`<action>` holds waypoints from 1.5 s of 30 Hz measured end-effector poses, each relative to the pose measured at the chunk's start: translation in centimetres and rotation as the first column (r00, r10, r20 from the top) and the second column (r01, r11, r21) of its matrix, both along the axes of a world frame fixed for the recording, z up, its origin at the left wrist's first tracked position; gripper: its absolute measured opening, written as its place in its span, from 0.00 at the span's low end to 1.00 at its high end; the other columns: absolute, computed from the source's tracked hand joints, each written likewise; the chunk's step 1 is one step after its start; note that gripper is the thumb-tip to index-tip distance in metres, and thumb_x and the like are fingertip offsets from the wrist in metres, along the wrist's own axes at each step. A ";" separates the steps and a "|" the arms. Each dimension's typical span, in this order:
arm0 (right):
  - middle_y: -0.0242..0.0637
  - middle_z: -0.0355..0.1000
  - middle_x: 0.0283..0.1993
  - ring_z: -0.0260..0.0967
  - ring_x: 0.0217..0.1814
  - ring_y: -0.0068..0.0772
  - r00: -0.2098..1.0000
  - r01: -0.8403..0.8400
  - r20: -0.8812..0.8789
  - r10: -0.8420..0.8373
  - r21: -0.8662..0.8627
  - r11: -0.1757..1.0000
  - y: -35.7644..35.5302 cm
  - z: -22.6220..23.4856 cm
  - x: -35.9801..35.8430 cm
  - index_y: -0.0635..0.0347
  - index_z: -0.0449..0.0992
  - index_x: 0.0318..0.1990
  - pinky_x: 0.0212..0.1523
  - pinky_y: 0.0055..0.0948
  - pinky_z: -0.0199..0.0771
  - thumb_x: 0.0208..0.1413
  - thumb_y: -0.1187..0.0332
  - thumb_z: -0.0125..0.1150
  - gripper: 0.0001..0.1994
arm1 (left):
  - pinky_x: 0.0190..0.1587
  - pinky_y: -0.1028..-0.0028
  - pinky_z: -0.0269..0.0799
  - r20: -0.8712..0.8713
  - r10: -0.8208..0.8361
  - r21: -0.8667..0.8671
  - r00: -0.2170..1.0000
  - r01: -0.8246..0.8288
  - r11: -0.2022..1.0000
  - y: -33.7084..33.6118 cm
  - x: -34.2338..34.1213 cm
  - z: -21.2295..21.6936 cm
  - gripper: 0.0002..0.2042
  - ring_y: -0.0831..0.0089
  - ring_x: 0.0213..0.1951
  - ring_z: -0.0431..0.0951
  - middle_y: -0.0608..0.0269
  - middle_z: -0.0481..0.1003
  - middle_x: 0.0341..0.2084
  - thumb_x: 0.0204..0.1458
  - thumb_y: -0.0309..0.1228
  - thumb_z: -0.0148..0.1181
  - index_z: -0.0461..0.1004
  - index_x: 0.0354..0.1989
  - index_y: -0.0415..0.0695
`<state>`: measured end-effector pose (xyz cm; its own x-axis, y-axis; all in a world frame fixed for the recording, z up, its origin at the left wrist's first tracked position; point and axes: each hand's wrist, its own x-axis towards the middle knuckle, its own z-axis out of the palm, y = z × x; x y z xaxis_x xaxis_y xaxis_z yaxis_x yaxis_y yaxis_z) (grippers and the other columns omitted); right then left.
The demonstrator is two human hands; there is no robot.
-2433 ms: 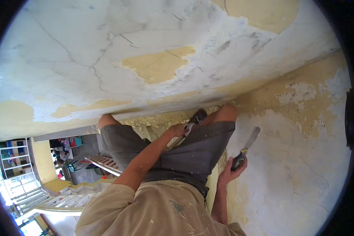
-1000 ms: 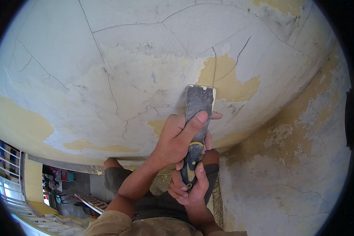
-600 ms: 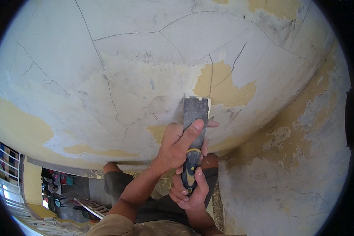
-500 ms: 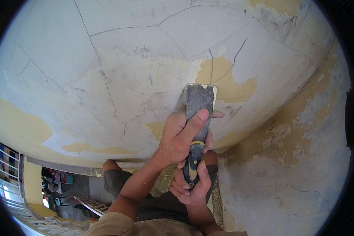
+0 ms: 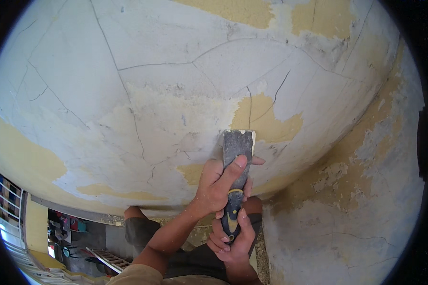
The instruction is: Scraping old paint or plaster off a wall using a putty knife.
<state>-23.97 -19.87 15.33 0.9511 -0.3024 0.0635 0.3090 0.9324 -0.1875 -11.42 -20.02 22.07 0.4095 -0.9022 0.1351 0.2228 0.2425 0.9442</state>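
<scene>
The paint scraper lies flat against the cracked ceiling, its edge at a bare yellow patch. Our left hand wraps the blade's neck, our right hand apparently clasps the handle; we should keep the angle shallow and push steadily.

Scraper: wide grey metal blade, worn and dusted with pale residue; black handle with yellow inlay and yellow band. Blade edge pressed flat against the ceiling, at the lower left edge of a bare yellow patch; handle points downward from the patch.
</scene>
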 end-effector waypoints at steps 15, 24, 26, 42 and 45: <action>0.29 0.53 0.16 0.43 0.08 0.18 0.993 -0.052 -0.103 0.051 -0.005 0.999 -0.3 1.4 -0.3 0.58 0.62 0.44 0.11 0.20 0.48 0.60 0.44 0.34 0.25 | 0.17 0.81 0.60 0.013 0.031 -0.003 0.999 -0.031 1.000 -0.2 -0.1 0.7 0.28 0.79 0.14 0.67 0.61 0.69 0.12 0.56 0.50 0.44 0.70 0.44 0.32; 0.28 0.53 0.16 0.42 0.08 0.18 0.999 -0.034 -0.022 0.033 -0.028 0.999 -0.4 1.6 -0.5 0.57 0.61 0.44 0.11 0.20 0.48 0.59 0.43 0.34 0.25 | 0.17 0.80 0.61 0.040 0.061 -0.040 0.997 -0.060 0.997 -0.2 -0.3 0.4 0.28 0.79 0.14 0.67 0.61 0.69 0.12 0.56 0.50 0.44 0.70 0.43 0.32; 0.28 0.53 0.16 0.42 0.08 0.18 0.994 -0.012 -0.107 0.004 -0.075 0.997 -0.3 1.5 -0.4 0.57 0.61 0.44 0.11 0.20 0.47 0.59 0.43 0.34 0.25 | 0.17 0.80 0.61 0.043 0.053 0.005 0.998 -0.053 0.999 -0.3 -0.4 0.4 0.28 0.79 0.14 0.67 0.61 0.69 0.12 0.56 0.50 0.44 0.70 0.43 0.32; 0.29 0.54 0.16 0.42 0.07 0.18 1.000 0.005 -0.019 -0.007 -0.070 0.998 -0.3 2.0 -0.8 0.59 0.61 0.44 0.09 0.19 0.47 0.60 0.46 0.34 0.23 | 0.19 0.80 0.63 -0.003 0.039 -0.033 0.999 -0.039 0.999 -0.2 -0.5 0.5 0.24 0.81 0.16 0.68 0.63 0.70 0.12 0.58 0.46 0.42 0.72 0.41 0.33; 0.29 0.54 0.16 0.42 0.07 0.18 0.991 0.033 -0.128 -0.045 -0.096 0.995 -0.3 1.6 0.1 0.59 0.61 0.44 0.09 0.19 0.48 0.61 0.46 0.34 0.23 | 0.19 0.80 0.63 0.041 0.060 -0.029 0.997 -0.059 0.998 -0.1 -0.2 0.8 0.24 0.80 0.15 0.68 0.63 0.70 0.12 0.58 0.46 0.42 0.72 0.41 0.33</action>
